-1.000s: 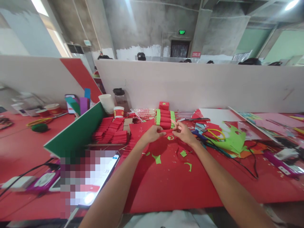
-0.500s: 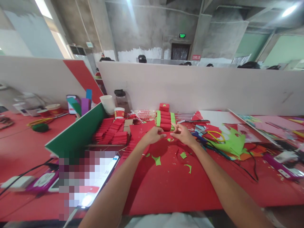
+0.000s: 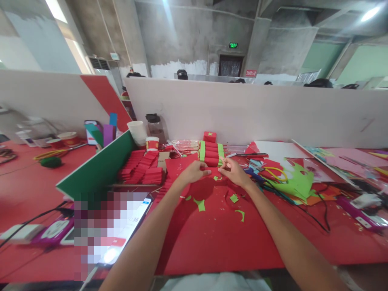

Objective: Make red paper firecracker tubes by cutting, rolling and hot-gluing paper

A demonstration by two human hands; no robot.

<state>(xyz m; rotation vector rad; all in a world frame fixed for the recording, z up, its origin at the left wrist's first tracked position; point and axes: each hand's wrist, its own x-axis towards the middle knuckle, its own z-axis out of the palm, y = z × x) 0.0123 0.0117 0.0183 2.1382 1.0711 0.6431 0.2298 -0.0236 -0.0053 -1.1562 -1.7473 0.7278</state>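
My left hand point(image 3: 196, 171) is closed, its thumb and fingers drawn together at the near end of a row of red paper rolls point(image 3: 211, 154). Facing it, my right hand point(image 3: 233, 170) also pinches, at the right side of the same row. Whatever lies between my fingertips blends into the red surface and I cannot make it out. Two green paper strips point(image 3: 220, 150) run along the sides of the rolls. Behind them stands a small red block with a yellow star point(image 3: 209, 136). Green paper scraps point(image 3: 200, 205) lie below my hands.
On the left, a green board point(image 3: 100, 165) leans beside stacks of folded red pieces point(image 3: 142, 165) and a phone point(image 3: 127, 230). To the right are scissors with blue handles point(image 3: 253, 174), green paper point(image 3: 298, 180) and a black cable point(image 3: 325, 218). A white partition point(image 3: 257, 113) closes the back.
My hands stay almost in place at the rolls, with only a slight shift of the fingers. Nothing else has visibly moved.
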